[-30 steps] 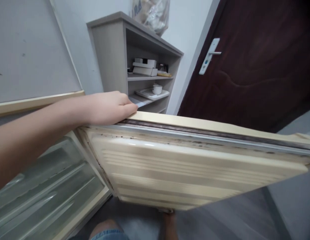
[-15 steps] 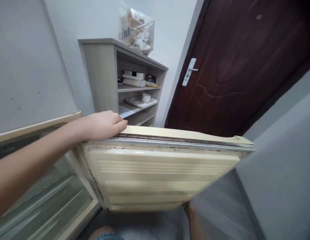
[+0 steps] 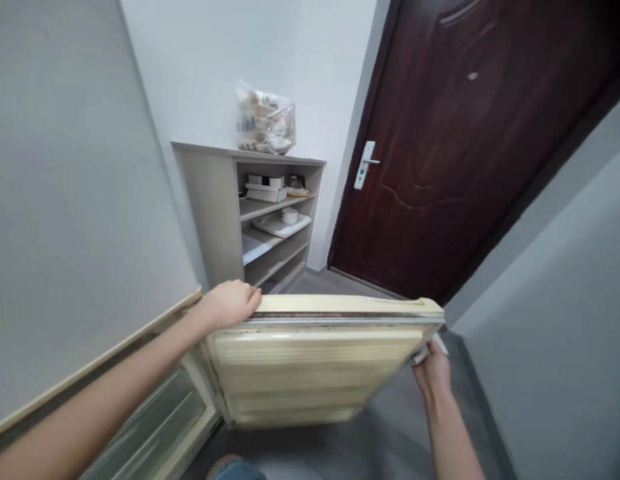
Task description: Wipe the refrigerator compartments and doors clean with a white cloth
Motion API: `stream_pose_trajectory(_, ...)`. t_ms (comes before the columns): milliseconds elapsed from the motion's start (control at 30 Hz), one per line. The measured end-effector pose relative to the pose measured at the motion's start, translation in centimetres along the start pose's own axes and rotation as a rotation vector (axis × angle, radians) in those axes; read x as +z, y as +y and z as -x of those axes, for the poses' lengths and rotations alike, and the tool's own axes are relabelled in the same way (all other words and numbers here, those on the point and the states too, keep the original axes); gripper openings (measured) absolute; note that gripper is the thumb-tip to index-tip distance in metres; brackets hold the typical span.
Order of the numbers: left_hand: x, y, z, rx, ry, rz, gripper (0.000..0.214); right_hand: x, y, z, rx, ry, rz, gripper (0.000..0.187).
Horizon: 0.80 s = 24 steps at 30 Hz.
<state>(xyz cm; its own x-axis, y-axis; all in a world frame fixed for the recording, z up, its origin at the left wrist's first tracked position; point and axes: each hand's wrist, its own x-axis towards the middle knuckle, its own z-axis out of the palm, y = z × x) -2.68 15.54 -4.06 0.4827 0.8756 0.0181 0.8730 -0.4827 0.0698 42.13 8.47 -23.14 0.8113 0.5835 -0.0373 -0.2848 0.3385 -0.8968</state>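
A cream-coloured refrigerator door (image 3: 310, 377) stands open, its ribbed inner side towards me and dark stains along its seal. My left hand (image 3: 231, 303) is closed over the door's top edge near the hinge side. At the door's right edge is my right hand (image 3: 434, 370), its fingers closed on a white wipe (image 3: 440, 345) that looks like cloth or tissue and is partly hidden. Below my left forearm shows the open refrigerator compartment (image 3: 163, 417), with pale ledges inside.
A grey shelf unit (image 3: 210, 213) stands behind the door, holding boxes, a tray and a white cup (image 3: 289, 215). On top sits a filled plastic bag (image 3: 267, 120). A dark red door (image 3: 415, 153) is at the back right, beside a grey wall (image 3: 555, 287). My knee shows at the bottom.
My right hand has moved up along the refrigerator door's right edge from its lower corner, bringing the white wipe into view. My left hand stays on the top edge. The camera view has shifted.
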Motion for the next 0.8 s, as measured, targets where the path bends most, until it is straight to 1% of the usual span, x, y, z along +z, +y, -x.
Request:
stream_pose_trajectory(33,0.0,-0.1,0.2,-0.028,0.015,0.043,0.060,1.1,-2.0,0.1,-0.012,0.032,-0.009,0.021)
stream_pose_trajectory(100,-0.1,-0.2,0.6,0.007,0.122,0.189,0.047,3.0,-5.3,0.4,0.006,0.134,-0.011,0.022)
stream_pose_trajectory(133,-0.1,-0.3,0.8,0.033,0.157,0.243,0.046,3.6,-6.5,0.6,0.018,0.170,0.008,0.024)
stream_pose_trajectory(167,-0.2,-0.3,1.0,0.034,0.170,0.249,0.044,4.1,-7.5,0.9,0.038,0.194,0.036,0.026)
stream_pose_trajectory(233,-0.3,-0.4,1.3,0.027,0.190,0.248,0.041,4.6,-9.0,1.6,0.105,0.192,0.116,0.030)
stream_pose_trajectory(300,-0.6,-0.5,1.5,0.030,0.210,0.241,0.037,4.9,-10.2,2.5,0.156,0.195,0.319,0.030)
stream_pose_trajectory(400,-1.4,-0.8,1.6,0.055,0.248,0.224,0.034,5.5,-12.3,3.9,0.193,0.274,0.716,0.031)
stream_pose_trajectory(433,-1.6,-0.9,1.7,0.071,0.263,0.214,0.034,5.8,-12.9,4.4,0.174,0.269,0.832,0.032)
stream_pose_trajectory(467,-1.7,-0.9,1.9,0.091,0.281,0.199,0.034,6.1,-13.4,4.8,0.133,0.232,0.919,0.031)
stream_pose_trajectory(500,-1.5,-0.8,2.3,0.115,0.299,0.181,0.035,6.5,-13.7,5.2,0.063,0.172,0.979,0.029)
stream_pose_trajectory(533,-0.8,-0.5,2.9,0.141,0.313,0.159,0.035,6.7,-13.9,5.5,-0.028,0.111,1.036,0.026)
stream_pose_trajectory(567,0.4,-0.1,3.8,0.159,0.342,0.139,0.034,6.8,-13.9,5.7,-0.122,0.055,1.077,0.023)
stream_pose_trajectory(600,2.1,0.6,4.8,0.174,0.364,0.125,0.031,6.8,-13.7,5.8,-0.198,0.026,1.096,0.021)
stream_pose_trajectory(633,4.4,1.4,6.2,0.171,0.410,0.122,0.030,6.7,-13.4,5.7,-0.243,0.018,1.108,0.020)
stream_pose_trajectory(667,7.2,2.4,7.8,0.142,0.571,0.162,0.031,6.6,-13.1,5.7,-0.273,0.019,1.116,0.020)
stream_pose_trajectory(700,10.1,3.7,9.7,0.057,0.697,0.215,0.033,6.4,-12.8,5.6,-0.299,0.013,1.127,0.022)
stream_pose_trajectory(733,13.0,5.1,11.9,-0.039,0.690,0.248,0.035,6.2,-12.6,5.5,-0.329,0.002,1.144,0.023)
stream_pose_trajectory(767,15.7,6.9,14.3,-0.132,0.594,0.287,0.034,6.0,-12.6,5.5,-0.363,-0.015,1.169,0.026)
stream_pose_trajectory(800,17.8,8.9,16.9,-0.244,0.414,0.332,0.031,6.0,-12.7,5.5,-0.398,-0.037,1.203,0.030)
